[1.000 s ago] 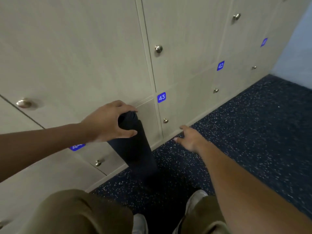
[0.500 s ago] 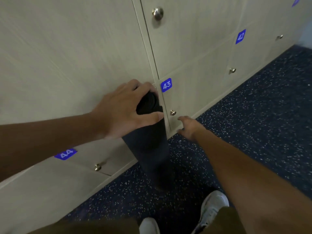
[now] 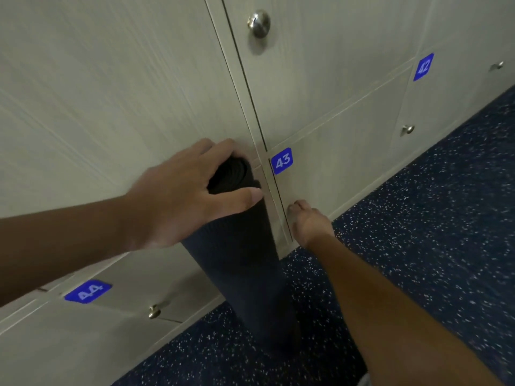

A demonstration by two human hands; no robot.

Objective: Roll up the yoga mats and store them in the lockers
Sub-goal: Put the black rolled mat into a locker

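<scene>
While the left hand [image 3: 178, 196] curls its fingers and thumb round the upper end of the rolled yoga mat [image 3: 245, 263], the mat stands upright on the speckled dark blue floor [image 3: 418, 246], its top end showing the spiral of its layers. It stands close against the front of the lockers [image 3: 111, 93], just left of the seam beside the blue label 43 [image 3: 282, 161]. The right hand [image 3: 309, 224] reaches down to the lower left corner of the door marked 43 [image 3: 348, 151], its fingertips bunched at the spot where that door's knob would be (the knob itself is hidden behind them, so I cannot tell whether they pinch it or only touch the door). That door is closed. Lower left, the blue label 44 [image 3: 87, 291] sits on another closed door with a small metal knob [image 3: 153, 311]. A larger round knob [image 3: 259, 23] shows on the door above 43, and the label 42 [image 3: 423, 66] lies further right.
</scene>
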